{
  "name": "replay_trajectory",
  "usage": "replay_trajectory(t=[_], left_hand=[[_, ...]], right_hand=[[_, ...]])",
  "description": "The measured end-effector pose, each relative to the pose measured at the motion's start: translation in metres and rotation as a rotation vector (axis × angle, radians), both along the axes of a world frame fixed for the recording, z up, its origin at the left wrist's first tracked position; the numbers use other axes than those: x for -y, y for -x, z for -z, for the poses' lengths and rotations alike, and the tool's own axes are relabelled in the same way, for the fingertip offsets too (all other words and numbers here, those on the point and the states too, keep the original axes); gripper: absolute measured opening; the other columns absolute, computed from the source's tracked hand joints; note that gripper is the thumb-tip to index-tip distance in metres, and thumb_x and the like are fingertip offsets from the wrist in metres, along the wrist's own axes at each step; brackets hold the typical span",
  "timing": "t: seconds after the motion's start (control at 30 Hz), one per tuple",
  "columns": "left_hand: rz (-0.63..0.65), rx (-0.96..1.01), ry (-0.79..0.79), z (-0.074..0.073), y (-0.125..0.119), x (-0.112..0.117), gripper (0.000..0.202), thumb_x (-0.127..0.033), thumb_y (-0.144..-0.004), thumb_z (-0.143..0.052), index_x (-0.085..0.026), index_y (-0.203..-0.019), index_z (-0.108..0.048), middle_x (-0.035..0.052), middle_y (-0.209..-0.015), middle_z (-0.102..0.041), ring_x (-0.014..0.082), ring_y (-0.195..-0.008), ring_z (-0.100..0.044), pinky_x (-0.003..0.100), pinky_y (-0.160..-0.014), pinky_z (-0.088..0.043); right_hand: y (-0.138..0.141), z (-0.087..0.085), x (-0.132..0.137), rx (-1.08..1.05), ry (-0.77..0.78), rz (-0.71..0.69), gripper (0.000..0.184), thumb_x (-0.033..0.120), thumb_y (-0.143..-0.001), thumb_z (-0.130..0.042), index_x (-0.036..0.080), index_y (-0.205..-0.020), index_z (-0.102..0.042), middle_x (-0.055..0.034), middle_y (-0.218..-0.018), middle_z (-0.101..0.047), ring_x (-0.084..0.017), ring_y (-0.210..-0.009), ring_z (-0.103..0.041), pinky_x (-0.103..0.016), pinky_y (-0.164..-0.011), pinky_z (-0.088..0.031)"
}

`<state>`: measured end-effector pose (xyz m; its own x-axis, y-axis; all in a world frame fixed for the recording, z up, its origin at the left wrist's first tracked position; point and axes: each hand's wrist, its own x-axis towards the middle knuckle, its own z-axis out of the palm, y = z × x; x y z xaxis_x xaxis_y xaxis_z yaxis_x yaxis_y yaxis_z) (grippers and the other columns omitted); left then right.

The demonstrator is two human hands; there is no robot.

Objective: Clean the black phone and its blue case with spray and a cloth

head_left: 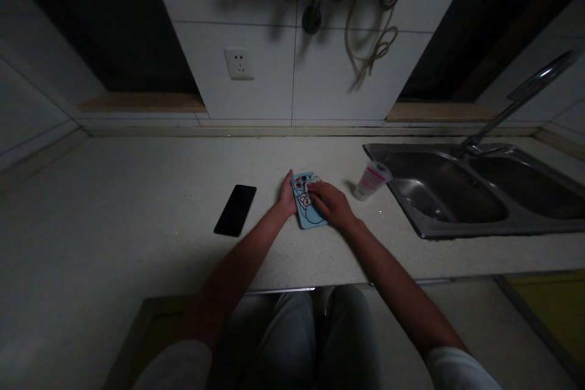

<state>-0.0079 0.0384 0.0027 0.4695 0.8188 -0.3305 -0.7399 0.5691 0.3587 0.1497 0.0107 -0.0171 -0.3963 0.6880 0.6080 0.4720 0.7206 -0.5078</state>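
Head: blue case (313, 216) between hands (287, 196) (336, 204)

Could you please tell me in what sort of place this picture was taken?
Most likely a kitchen: a double metal sink with a curved faucet is set into a long pale countertop, beneath tiled walls.

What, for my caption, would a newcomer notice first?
Probably the blue cartoon phone case at centre, between the left hand and right hand. A black smartphone lies on the counter to its left. The double sink sits at right, with a plastic cup near its edge.
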Motion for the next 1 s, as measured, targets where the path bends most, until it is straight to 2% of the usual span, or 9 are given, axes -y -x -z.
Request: replay_trajectory(t=[0.1, 0.23, 0.33, 0.53, 0.7, 0.83, 1.0], left_hand=[[-0.001, -0.009, 0.015, 0.000, 0.001, 0.000, 0.065, -0.056, -0.099, -0.028, -0.007, -0.118, -0.067, 0.0165, -0.089, -0.076, 0.0299, -0.083, -0.074, 0.045, -0.085, -0.056], [-0.015, -0.015, 0.025, 0.003, 0.002, -0.002, 0.066, -0.057, -0.099, -0.028, -0.007, -0.117, -0.067, 0.0168, -0.089, -0.076, 0.0303, -0.086, -0.074, 0.045, -0.085, -0.056], [-0.045, -0.021, 0.015, 0.007, 0.003, -0.004, 0.067, -0.059, -0.099, -0.029, -0.006, -0.115, -0.067, 0.0174, -0.089, -0.076, 0.0296, -0.087, -0.074, 0.044, -0.086, -0.056], [-0.093, -0.029, -0.006, 0.013, 0.004, -0.004, 0.069, -0.060, -0.099, -0.027, -0.004, -0.111, -0.066, 0.0174, -0.089, -0.076, 0.0265, -0.085, -0.074, 0.044, -0.083, -0.057], [-0.057, -0.008, -0.023, 0.016, 0.005, -0.003, 0.067, -0.060, -0.099, -0.030, -0.006, -0.113, -0.067, 0.0180, -0.091, -0.076, 0.0270, -0.087, -0.073, 0.045, -0.086, -0.056], [-0.042, -0.023, -0.029, 0.017, 0.006, -0.004, 0.069, -0.062, -0.098, -0.029, -0.006, -0.114, -0.066, 0.0182, -0.090, -0.076, 0.0272, -0.084, -0.073, 0.044, -0.085, -0.055], [0.026, -0.049, -0.045, 0.019, 0.007, -0.006, 0.072, -0.061, -0.098, -0.026, -0.004, -0.116, -0.065, 0.0196, -0.093, -0.076, 0.0272, -0.079, -0.073, 0.042, -0.081, -0.055]], right_hand=[[-0.001, 0.002, -0.001, 0.008, -0.014, 0.037, 0.032, 0.031, -0.095, -0.057, 0.027, -0.125, -0.066, -0.0090, -0.133, -0.067, -0.026, -0.127, -0.060, -0.051, -0.108, -0.049], [0.002, 0.004, 0.006, 0.069, -0.012, 0.054, 0.028, 0.030, -0.096, -0.056, 0.024, -0.118, -0.070, -0.0114, -0.134, -0.066, -0.028, -0.127, -0.061, -0.052, -0.108, -0.050], [0.009, 0.005, 0.023, 0.140, -0.011, 0.061, 0.027, 0.026, -0.095, -0.056, 0.022, -0.117, -0.071, -0.0129, -0.134, -0.066, -0.029, -0.127, -0.061, -0.052, -0.107, -0.051], [0.025, 0.004, 0.071, 0.259, -0.057, -0.132, 0.030, 0.017, -0.093, -0.057, 0.022, -0.120, -0.070, -0.0085, -0.126, -0.072, -0.025, -0.125, -0.062, -0.046, -0.108, -0.051], [0.012, 0.003, 0.089, 0.268, -0.059, -0.214, 0.033, 0.012, -0.092, -0.055, 0.022, -0.120, -0.069, -0.0076, -0.121, -0.074, -0.023, -0.121, -0.066, -0.043, -0.104, -0.055], [-0.004, 0.005, 0.091, 0.273, -0.076, -0.158, 0.032, 0.013, -0.094, -0.056, 0.022, -0.122, -0.069, -0.0077, -0.122, -0.074, -0.023, -0.116, -0.068, -0.044, -0.102, -0.057], [-0.011, 0.006, 0.081, 0.306, -0.043, -0.010, 0.037, 0.022, -0.098, -0.054, 0.021, -0.133, -0.063, -0.0115, -0.136, -0.065, -0.028, -0.130, -0.059, -0.049, -0.106, -0.054]])
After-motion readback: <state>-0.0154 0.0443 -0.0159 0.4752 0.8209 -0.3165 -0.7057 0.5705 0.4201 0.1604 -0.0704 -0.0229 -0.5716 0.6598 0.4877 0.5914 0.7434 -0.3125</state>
